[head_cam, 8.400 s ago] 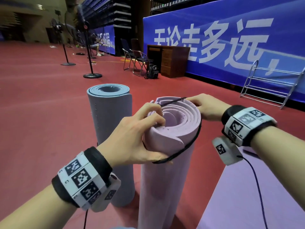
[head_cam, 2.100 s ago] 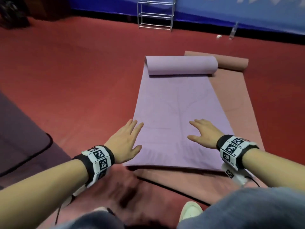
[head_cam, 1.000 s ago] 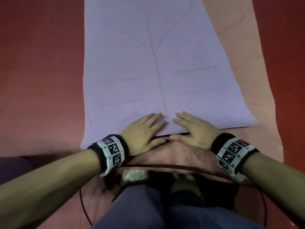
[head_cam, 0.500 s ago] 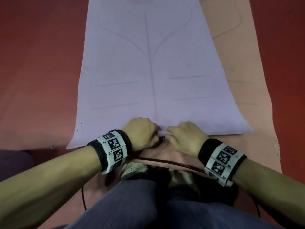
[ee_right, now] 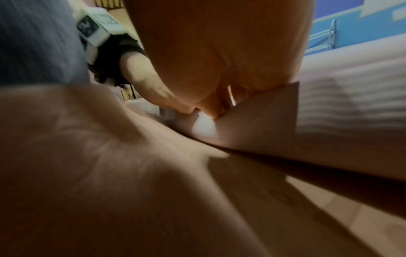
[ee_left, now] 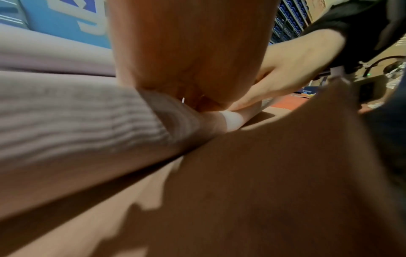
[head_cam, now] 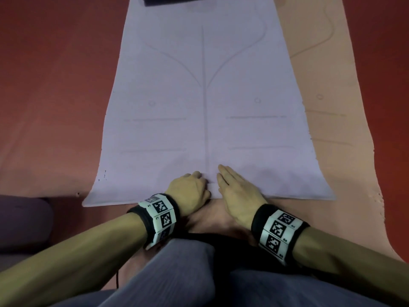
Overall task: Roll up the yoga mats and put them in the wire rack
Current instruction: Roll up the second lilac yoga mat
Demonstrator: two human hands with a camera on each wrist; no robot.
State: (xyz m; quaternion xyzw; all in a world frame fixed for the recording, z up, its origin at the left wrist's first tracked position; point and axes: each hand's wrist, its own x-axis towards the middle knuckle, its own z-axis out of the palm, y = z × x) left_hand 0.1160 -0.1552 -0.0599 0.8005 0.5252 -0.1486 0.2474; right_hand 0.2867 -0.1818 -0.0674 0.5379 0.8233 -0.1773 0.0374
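Note:
A lilac yoga mat (head_cam: pixel 205 107) lies flat on top of a pink mat (head_cam: pixel 332 107) on the red floor. Both of my hands sit at the middle of its near edge, where a short strip is turned over. My left hand (head_cam: pixel 190 189) has its fingers curled on that turned edge. My right hand (head_cam: pixel 234 187) lies beside it with straight fingers pressing on the mat. In the left wrist view the mat's ribbed underside (ee_left: pixel 77 125) curls up beside my palm. The wire rack (ee_right: pixel 327 36) shows far off by the blue wall in the right wrist view.
A dark purple rolled mat (head_cam: pixel 22 222) lies on the floor at my left. My knees in grey trousers (head_cam: pixel 177 273) are just behind the hands, with a black cord (head_cam: pixel 221 235) across the pink mat. The lilac mat's far end at the top is in shadow (head_cam: pixel 177 0).
Half a second ago both hands were curled on the near edge. My right hand's fingers have since straightened onto the mat, and my left hand stays curled.

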